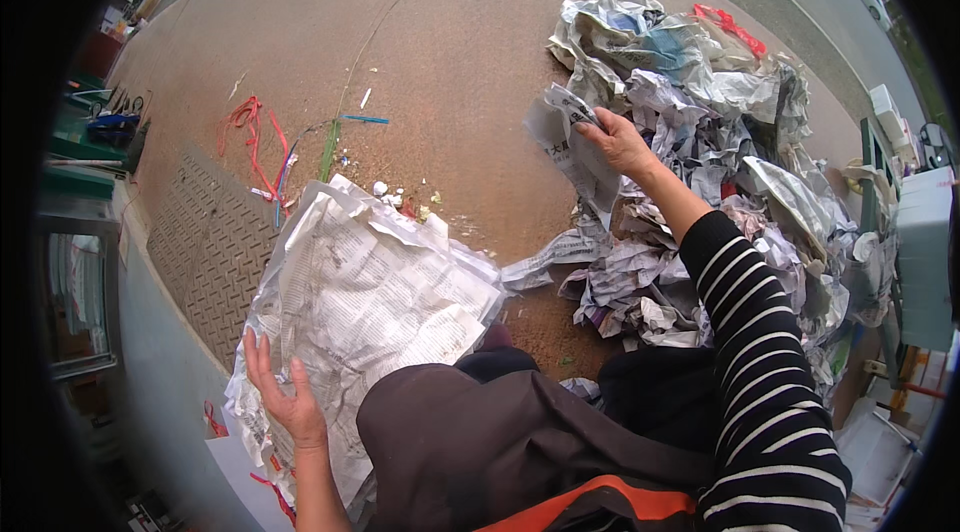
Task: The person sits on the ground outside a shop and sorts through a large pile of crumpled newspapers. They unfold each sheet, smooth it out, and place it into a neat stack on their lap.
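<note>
My right hand point(624, 145) grips a sheet of newspaper point(576, 151) that hangs at the near-left side of a large heap of crumpled newspaper point(697, 179). To the left, a stack of flattened, wrinkled newspaper sheets point(367, 284) lies beside my knees. My left hand point(283, 389) is over the left edge of that stack, fingers spread, with nothing in it; whether its palm touches the paper I cannot tell. A twisted strip of newspaper point(551, 260) stretches between the stack and the heap.
Red plastic twine point(255, 138) and a blue strip point(365, 119) lie on the brown ground, near a ridged metal plate point(217, 262). Paper scraps point(386, 193) are scattered beyond the stack. Red plastic point(729, 29) rests on the heap. White boxes point(926, 254) stand at right.
</note>
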Demonstrator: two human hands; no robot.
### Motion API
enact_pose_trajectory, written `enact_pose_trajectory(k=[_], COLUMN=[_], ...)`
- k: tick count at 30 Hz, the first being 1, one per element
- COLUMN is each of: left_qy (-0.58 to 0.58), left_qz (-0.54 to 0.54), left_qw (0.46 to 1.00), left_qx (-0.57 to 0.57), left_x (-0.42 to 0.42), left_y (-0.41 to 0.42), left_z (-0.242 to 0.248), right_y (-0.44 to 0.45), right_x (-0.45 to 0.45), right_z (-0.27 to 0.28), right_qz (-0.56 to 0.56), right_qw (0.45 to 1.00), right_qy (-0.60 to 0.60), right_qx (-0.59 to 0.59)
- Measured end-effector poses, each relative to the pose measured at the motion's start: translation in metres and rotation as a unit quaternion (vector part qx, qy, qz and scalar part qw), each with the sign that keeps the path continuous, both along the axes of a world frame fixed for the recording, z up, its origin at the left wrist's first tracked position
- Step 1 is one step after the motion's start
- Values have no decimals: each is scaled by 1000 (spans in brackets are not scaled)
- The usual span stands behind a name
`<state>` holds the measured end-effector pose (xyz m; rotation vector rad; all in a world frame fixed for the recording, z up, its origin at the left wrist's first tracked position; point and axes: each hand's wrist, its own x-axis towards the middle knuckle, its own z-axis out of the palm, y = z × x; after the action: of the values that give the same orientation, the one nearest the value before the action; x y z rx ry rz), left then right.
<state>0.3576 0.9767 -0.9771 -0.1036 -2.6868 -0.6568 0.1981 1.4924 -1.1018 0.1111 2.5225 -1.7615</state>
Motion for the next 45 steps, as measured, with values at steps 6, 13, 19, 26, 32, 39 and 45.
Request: enact_pose_trajectory(k=[6,13,19,26,32,39,45], left_qy=[-231,-281,-236,-239,-230,-303,-278], left_qz=[-161,-147,-132,-104,-76,-234,-180], left_qw=[806,653,631,636,645,750,718], left_qx=[520,687,727,726,725,540,612], left_x=[-52,-55,-52,-61,-83,-62,-84], left_y=[167,256,265,266,268,277,270], left_z=[74,94,79,73,50,58,37], right_y=[-52,-101,-116,-67,-55,-38,-48], right_x=[37,120,146,111,105,104,102], right_z=[173,225,206,177,186,204,210], right_qz=[19,-136,-35,-206,-215,-363,-319], right_qw=[987,974,973,950,951,895,907], right_qy=[26,173,218,223,208,243,272], right_qx=[-157,50,65,-73,-77,85,41])
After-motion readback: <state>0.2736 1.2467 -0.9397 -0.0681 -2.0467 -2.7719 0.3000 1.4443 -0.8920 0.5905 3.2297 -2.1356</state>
